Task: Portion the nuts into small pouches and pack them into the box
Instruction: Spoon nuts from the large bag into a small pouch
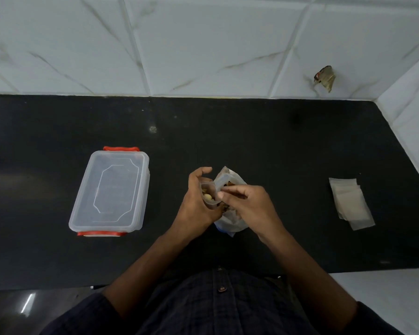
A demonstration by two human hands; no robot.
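Observation:
My left hand (197,199) grips a small clear pouch (209,194) with its mouth open; several nuts show inside it. My right hand (249,206) hovers beside the pouch, its fingertips pinched together at the pouch's mouth, seemingly on nuts. Under my right hand lies a bigger clear bag of nuts (228,182) on the black counter (276,146), partly hidden. A clear plastic box (110,192) with red clips and its lid on sits to the left. A stack of empty small pouches (350,201) lies to the right.
A white tiled wall (203,44) rises behind the counter and turns a corner at the right. A crumpled brown scrap (325,78) sticks to the wall at the upper right. The counter's front edge runs near my body.

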